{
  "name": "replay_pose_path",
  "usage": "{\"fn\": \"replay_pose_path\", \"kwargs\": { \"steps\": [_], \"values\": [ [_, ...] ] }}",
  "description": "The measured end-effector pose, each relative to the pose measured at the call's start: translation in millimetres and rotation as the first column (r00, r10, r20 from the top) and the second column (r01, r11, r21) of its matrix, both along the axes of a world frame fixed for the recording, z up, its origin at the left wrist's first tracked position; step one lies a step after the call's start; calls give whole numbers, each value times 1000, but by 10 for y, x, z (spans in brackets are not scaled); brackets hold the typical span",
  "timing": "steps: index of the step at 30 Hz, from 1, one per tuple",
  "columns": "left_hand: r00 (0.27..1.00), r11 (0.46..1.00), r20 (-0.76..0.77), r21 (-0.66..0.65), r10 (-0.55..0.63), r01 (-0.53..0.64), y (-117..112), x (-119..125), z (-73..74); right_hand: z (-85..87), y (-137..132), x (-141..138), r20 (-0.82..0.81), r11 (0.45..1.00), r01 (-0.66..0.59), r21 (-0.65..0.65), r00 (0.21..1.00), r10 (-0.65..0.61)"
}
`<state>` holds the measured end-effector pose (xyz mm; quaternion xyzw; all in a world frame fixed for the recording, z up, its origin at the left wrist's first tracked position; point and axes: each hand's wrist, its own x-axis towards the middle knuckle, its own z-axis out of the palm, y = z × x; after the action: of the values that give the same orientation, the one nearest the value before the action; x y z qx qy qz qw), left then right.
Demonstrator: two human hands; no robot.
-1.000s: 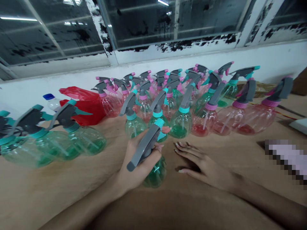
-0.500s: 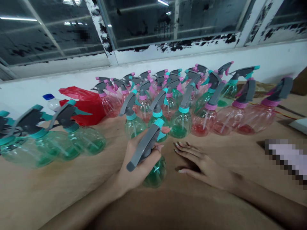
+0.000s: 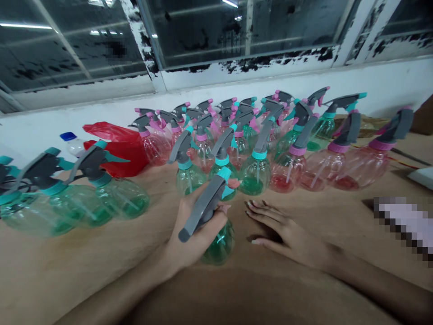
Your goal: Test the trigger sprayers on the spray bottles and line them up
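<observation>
My left hand [image 3: 192,230] is wrapped round the neck of a green spray bottle [image 3: 219,246] with a grey head and a teal nozzle. The bottle stands on the brown tabletop [image 3: 162,289], its nozzle turned away from me. To its right, my right hand [image 3: 284,230] rests on the tabletop with fingers stretched out, holding nothing. Just beyond my hands stand more spray bottles, among them a green one with a teal collar [image 3: 254,176] and a pink one with a pink collar [image 3: 287,174].
Several green spray bottles [image 3: 125,198] stand at the left. Behind them are a red plastic bag [image 3: 125,155] and a blue-capped bottle [image 3: 72,144]. Many pink and green sprayers fill the back, below a white wall and windows. A blurred-out pinkish item [image 3: 406,221] lies at the right.
</observation>
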<state>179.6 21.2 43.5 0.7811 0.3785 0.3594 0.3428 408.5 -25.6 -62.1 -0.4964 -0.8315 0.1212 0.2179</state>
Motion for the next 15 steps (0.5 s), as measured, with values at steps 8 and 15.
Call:
{"fn": "replay_pose_path", "kwargs": {
  "steps": [8, 15],
  "values": [
    [998, 999, 55, -26, -23, 24, 2, 5, -4, -26, 7, 3, -20, 999, -8, 35, 1000, 9],
    [1000, 998, 17, -56, -26, 27, 4, 20, 8, -8, 7, 2, 4, 1000, -4, 3, 1000, 4]
  ]
}}
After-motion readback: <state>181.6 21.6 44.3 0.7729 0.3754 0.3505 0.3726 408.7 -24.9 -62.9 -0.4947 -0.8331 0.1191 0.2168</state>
